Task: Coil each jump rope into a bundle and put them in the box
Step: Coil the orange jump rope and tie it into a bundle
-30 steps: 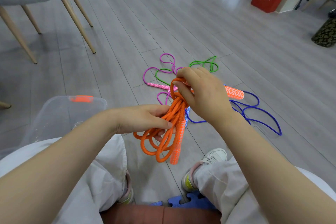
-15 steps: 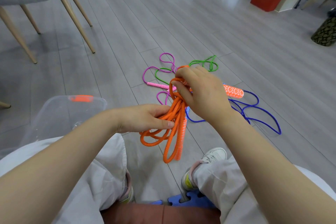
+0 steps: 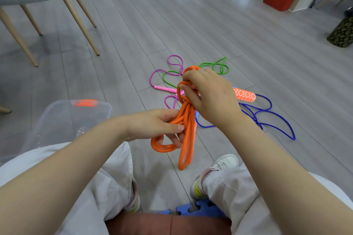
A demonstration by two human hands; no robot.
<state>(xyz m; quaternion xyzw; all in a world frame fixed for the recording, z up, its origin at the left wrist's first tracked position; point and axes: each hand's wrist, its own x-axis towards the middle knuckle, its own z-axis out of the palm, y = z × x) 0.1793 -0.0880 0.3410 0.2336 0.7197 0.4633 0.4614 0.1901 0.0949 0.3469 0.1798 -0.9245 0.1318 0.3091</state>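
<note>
The orange jump rope (image 3: pixel 186 120), limp and light, hangs between the knees. The left hand (image 3: pixel 152 125) clamps the gathered strands mid-bundle; the right hand (image 3: pixel 207 95) pinches the top loop, perhaps wrapping it. Grip the waist, or coils spill.

Light: bright, even daylight from the far top right
Glare: pale sheen on grey plank floor (image 3: pixel 172 15)
Edges: wide-angle bending

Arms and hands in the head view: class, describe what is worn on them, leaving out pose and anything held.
Both forearms are bare, with no sleeves in view. The left hand and right hand wear no gloves; no rings, watch or bracelets show. The nails look short and unpainted.
</note>
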